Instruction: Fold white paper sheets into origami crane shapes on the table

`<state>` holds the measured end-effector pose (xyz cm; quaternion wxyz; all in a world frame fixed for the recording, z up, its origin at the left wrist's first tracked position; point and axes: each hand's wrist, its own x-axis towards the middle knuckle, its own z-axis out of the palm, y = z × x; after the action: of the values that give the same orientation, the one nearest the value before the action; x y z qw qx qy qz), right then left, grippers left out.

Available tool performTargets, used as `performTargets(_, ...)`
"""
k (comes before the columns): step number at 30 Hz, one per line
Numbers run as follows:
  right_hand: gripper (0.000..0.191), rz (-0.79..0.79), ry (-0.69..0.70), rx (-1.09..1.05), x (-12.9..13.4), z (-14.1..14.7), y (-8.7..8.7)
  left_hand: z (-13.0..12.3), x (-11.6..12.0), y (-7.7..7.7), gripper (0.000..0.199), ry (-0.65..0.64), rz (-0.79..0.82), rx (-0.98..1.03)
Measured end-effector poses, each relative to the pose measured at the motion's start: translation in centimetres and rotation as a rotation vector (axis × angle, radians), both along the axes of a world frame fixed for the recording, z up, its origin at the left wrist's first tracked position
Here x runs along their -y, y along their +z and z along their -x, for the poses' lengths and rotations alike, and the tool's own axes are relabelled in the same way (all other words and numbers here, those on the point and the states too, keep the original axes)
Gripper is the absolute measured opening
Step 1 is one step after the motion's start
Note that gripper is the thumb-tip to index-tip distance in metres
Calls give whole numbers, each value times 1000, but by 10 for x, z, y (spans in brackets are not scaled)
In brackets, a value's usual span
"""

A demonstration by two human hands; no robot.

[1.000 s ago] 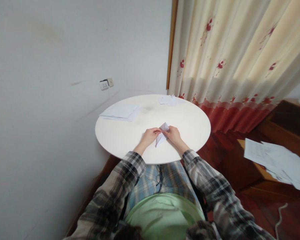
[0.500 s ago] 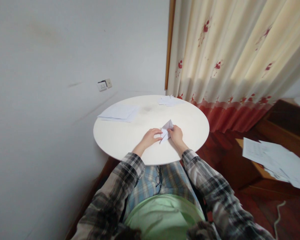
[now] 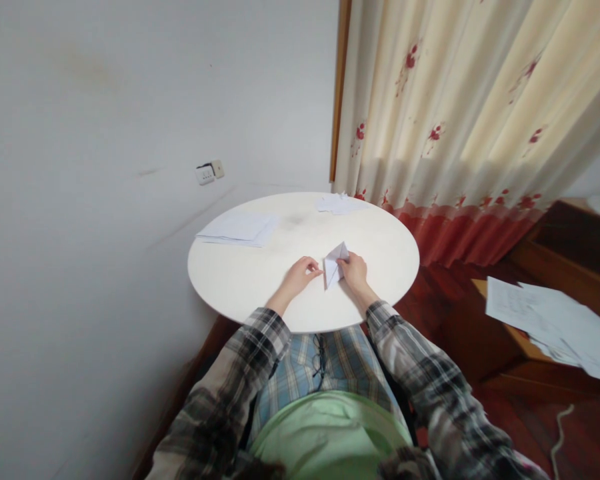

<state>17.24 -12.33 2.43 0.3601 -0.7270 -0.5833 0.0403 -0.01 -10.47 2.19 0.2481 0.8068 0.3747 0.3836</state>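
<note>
A small piece of folded white paper (image 3: 335,269) stands tilted over the near part of the round white table (image 3: 260,283), with creases and pointed corners showing. My right hand (image 3: 355,270) pinches it along its right side, thumb in front and the other fingers partly hidden behind. Just left of the paper is my left hand (image 3: 301,275), its fingers half curled with a gap between thumb and forefinger. Nothing shows in that hand, and its fingertips lie close to the paper's left edge, apart from it.
A stack of white sheets (image 3: 240,228) lies at the table's back left. Paper pieces (image 3: 339,203) sit at the far edge. More sheets (image 3: 555,320) rest on wooden furniture at right. A wall with sockets (image 3: 206,175) and a curtain (image 3: 445,120) stand behind.
My left fingers have come off the folded paper and drawn slightly left. The paper, still in my right hand, has turned a little and shows more of its creased face.
</note>
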Motion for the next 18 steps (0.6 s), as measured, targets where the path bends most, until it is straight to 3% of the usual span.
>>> performTargets(3,18,9,125,-65,-2,2,-1,1,-3,-3,20,86,-1,31)
performTargets(7,16,-4,288,-137,-4,4,-2,-1,-2,0,21,62,45,60)
performTargets(13,16,-22,289,-141,-3,4,-1,-2,0,4,21,77,67,57)
performTargets(18,12,-60,430,-167,-3,6,-2,0,-5,0,22,57,5,-64)
